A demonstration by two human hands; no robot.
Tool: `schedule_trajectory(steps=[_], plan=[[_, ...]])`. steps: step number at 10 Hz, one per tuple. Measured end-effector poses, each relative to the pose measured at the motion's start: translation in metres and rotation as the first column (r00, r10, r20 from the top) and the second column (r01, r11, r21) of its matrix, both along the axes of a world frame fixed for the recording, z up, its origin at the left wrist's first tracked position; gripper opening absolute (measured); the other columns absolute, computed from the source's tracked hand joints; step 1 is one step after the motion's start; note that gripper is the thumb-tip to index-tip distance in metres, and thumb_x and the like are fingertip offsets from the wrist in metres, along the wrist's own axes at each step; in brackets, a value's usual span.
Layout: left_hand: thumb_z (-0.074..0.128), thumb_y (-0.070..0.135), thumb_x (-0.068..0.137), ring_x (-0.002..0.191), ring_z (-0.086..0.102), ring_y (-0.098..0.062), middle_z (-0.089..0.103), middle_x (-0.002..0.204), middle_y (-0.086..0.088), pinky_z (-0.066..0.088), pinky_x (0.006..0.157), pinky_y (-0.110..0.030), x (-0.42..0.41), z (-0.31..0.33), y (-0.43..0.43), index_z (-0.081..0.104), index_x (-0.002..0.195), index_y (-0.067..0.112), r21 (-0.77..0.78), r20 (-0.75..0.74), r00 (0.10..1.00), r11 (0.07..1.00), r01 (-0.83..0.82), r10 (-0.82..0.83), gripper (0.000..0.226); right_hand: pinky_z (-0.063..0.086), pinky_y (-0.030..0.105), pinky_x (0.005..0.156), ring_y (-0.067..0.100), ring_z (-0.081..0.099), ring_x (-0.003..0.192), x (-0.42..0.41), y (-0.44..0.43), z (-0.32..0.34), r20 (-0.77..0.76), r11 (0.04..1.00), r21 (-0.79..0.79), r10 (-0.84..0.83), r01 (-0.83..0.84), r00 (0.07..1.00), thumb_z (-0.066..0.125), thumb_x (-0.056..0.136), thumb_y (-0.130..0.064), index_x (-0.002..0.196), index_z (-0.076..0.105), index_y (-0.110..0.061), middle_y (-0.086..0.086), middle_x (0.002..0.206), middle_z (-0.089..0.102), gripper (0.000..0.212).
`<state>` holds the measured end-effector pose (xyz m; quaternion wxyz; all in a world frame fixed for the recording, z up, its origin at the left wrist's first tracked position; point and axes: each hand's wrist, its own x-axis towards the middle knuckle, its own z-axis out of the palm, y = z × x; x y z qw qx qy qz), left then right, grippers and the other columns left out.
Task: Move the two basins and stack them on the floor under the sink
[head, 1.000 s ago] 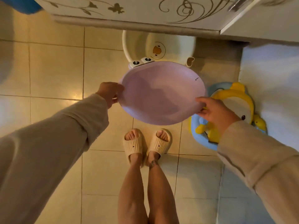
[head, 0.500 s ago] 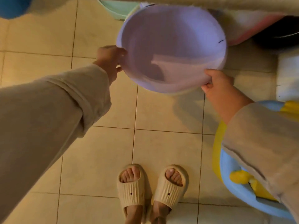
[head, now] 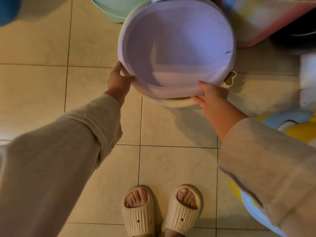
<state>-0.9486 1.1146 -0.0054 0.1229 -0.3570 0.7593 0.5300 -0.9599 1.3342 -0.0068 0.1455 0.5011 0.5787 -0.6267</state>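
— Lilac plastic under both hands, then? What exactly are they doing?

— Yes. The left hand (head: 119,81) grips the near-left rim of the lilac basin (head: 177,48), thumb over the edge; the right hand (head: 212,94) clasps the near-right rim, fingers curled underneath. Neither has let go.

— And what has changed in the last second?

— A second ago the basin hung in the air, well above the cream basin (head: 172,102) by the cabinet. Now it sits down inside that cream one, whose rim peeks out along the near edge, with its small ear-shaped tab (head: 230,79) showing at the right. The pair rests on the tiled floor (head: 171,130) at the cabinet's foot. I judge the stacking nearly done; only seating and release remain.

— Anything you can't make out?

— Plenty. Whether the lilac one is fully seated is unclear, since its rim looks slightly raised near the hands. The sink itself is out of frame. A mint tub (head: 118,9) and a pink-edged container (head: 266,31) behind are cut off and blurred.
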Motion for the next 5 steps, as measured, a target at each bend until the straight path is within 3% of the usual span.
schedule_trajectory(steps=[1,2,3,4,5], plan=[[0.062,0.012,0.084,0.138,0.039,-0.023,0.042,0.150,-0.004,0.033,0.108,-0.029,-0.003,-0.004,-0.007,0.029,0.149,0.018,-0.106,0.028,1.000,0.994,0.016,-0.013,0.072,0.057,0.031,0.045,0.025,0.066,0.063,-0.006,0.014,0.008,0.148,0.904,0.025,0.419,-0.427,0.896,0.070,0.080,-0.027,0.123,0.050,-0.001,0.016,0.087,0.066,0.055],[0.060,0.017,0.086,0.135,0.044,-0.026,0.046,0.147,-0.006,0.036,0.110,-0.032,-0.007,-0.008,-0.008,0.023,0.151,0.018,-0.147,0.052,0.997,0.987,0.064,-0.057,0.075,0.056,0.034,0.044,0.027,0.063,0.060,-0.014,0.025,0.007,0.266,0.786,0.082,0.575,-0.612,0.774,0.067,0.080,-0.039,0.111,0.050,-0.002,0.018,0.074,0.062,0.052],[0.051,0.028,0.090,0.125,0.052,-0.031,0.054,0.139,-0.009,0.041,0.096,-0.030,-0.004,-0.012,-0.004,0.014,0.152,0.023,-0.241,0.103,0.981,0.953,0.182,-0.162,0.073,0.056,0.039,0.056,0.029,0.064,0.059,-0.012,0.027,0.002,0.325,0.694,0.201,0.619,-0.691,0.715,0.057,0.083,-0.044,0.090,0.050,0.000,0.017,0.069,0.062,0.044],[0.046,0.032,0.090,0.115,0.056,-0.036,0.058,0.132,-0.015,0.038,0.081,-0.029,-0.005,-0.011,-0.003,0.012,0.152,0.022,-0.313,0.181,0.949,0.900,0.305,-0.258,0.071,0.055,0.034,0.057,0.026,0.063,0.057,-0.003,0.032,0.003,0.327,0.621,0.217,0.681,-0.753,0.655,0.049,0.084,-0.043,0.071,0.051,-0.009,0.012,0.066,0.062,0.036],[0.050,0.032,0.089,0.106,0.058,-0.035,0.059,0.129,-0.016,0.041,0.079,-0.030,0.008,0.001,-0.008,0.030,0.146,0.018,-0.335,0.261,0.901,0.843,0.421,-0.346,0.061,0.052,0.029,0.054,0.021,0.062,0.056,0.020,0.044,0.014,0.267,0.590,0.166,0.745,-0.790,0.612,0.051,0.087,-0.037,0.072,0.053,-0.014,0.007,0.066,0.062,0.028]])
